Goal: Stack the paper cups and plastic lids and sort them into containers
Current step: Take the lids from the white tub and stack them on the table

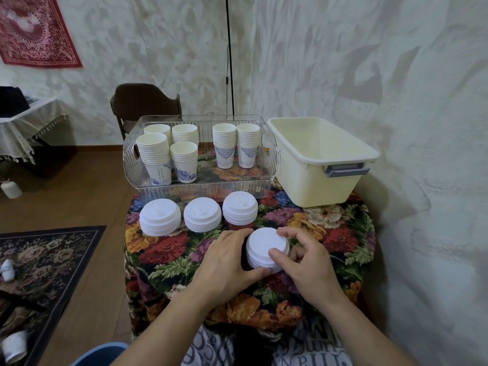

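a person sits at a small table covered in a flowered cloth (169,249), seen from a head camera looking down at both hands. between the hands stands a short stack of white plastic lids (266,250), near the front of the table. the left hand (227,262) cups the stack's left side, fingers curved along the far edge and thumb pressed at the near base. the right hand (303,257) pinches the right side, thumb lying on the top lid's rim and fingers curled round the far and right edge. both hands are gripping the stack.

behind it, three more lid stacks (202,217) stand in a row, apart from one another. further back a clear bin (148,186) holds six stacks of paper cups (224,146), all upright. to its right, just beside it, is a cream tub (330,186), which looks empty inside.

the lids look thin, light and a little springy, with smooth sides that could slip. nested loosely, the stack could shear or fan apart if it is lifted by the top lid alone. the safer hold seems to be low on the sides with both hands, pressing gently inward, with a thumb on top to keep it square. squeezing hard would likely buckle the rims.
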